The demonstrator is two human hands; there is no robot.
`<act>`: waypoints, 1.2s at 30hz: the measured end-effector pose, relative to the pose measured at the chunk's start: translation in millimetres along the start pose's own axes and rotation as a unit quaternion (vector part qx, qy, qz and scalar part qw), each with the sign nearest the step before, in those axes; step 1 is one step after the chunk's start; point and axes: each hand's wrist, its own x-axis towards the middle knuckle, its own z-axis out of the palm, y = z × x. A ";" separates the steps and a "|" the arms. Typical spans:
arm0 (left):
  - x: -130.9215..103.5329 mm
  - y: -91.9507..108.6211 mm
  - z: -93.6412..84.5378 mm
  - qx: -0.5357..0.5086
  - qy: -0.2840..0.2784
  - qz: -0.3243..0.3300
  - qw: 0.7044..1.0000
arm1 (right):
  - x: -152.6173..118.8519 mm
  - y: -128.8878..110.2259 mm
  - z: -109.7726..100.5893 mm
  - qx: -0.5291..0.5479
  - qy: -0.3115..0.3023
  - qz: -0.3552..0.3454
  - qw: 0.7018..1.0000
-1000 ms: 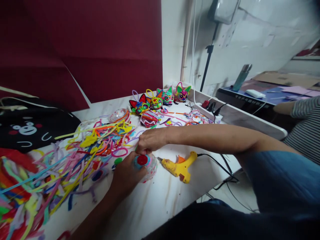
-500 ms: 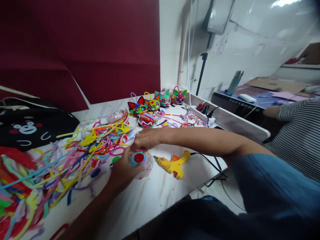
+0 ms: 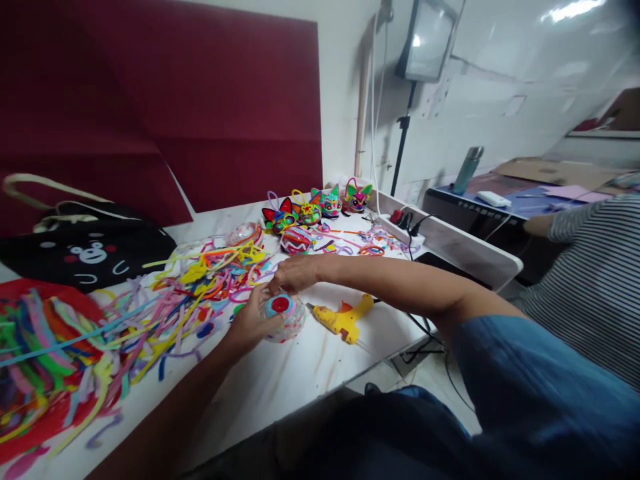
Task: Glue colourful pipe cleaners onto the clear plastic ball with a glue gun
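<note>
A clear plastic ball (image 3: pixel 295 325) with small coloured specks rests on or just above the white table. A round coil of light blue and red pipe cleaner (image 3: pixel 280 305) sits on its near side. My left hand (image 3: pixel 251 323) is wrapped around the ball from the left, thumb across the front. At the ball's far side my right hand (image 3: pixel 295 272) has its fingers bent closed; whatever they pinch or press is hidden. Just right of the ball lies a yellow glue gun (image 3: pixel 345 319), its nozzle pointing toward the ball.
Loose coloured pipe cleaners (image 3: pixel 185 300) cover the table's left side. Several finished animal-head ornaments (image 3: pixel 327 203) stand at the back, near a power strip (image 3: pixel 400 225). A black bag (image 3: pixel 95 247) lies at the back left. Someone in a striped shirt (image 3: pixel 590 267) is at the right.
The camera view has shifted slightly, showing more of the black bag and the lamp. Both hands stay at the ball, with only small movement.
</note>
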 end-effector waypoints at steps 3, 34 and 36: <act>-2.8 3.3 -4.6 -0.069 -0.043 -0.008 0.997 | -0.2 -0.8 -0.6 -0.007 -0.008 0.003 1.000; -14.3 4.8 -27.4 0.133 -0.101 0.006 0.986 | -15.4 -3.3 15.2 0.046 0.019 0.032 0.998; -6.1 2.7 -35.8 0.120 -0.138 0.023 0.983 | -16.2 -7.9 15.2 0.045 0.021 0.042 0.998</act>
